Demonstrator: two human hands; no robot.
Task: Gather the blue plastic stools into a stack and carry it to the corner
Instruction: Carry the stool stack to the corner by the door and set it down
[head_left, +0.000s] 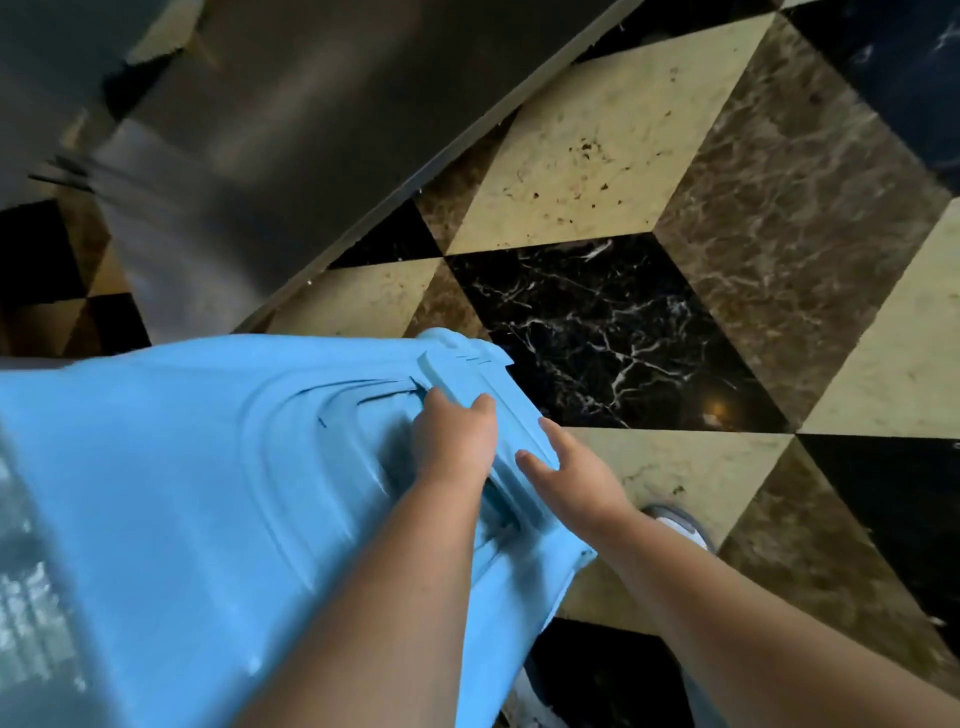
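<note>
Both hands work at one edge of the blue stool (208, 493). Left hand (454, 441) sits on the top face, fingers curled over a raised ridge near the rim and gripping it. Right hand (576, 478) is just beside it on the outer side of that rim, fingers fairly straight and spread, tips touching the plastic; whether the thumb hooks beneath cannot be told. Hands are close together, not touching.

Stool fills the lower left of the view, tilted, its moulded curved grooves facing up. Blurred; whether it is one stool or a stack cannot be told. Its far corner hangs over the floor (597, 171), which is marble laid in cream, brown and black diamond shapes. A white shoe (685, 525) shows on the floor under the right forearm. A dark grey panel (270, 135) runs slantwise across the upper left, blurred.
</note>
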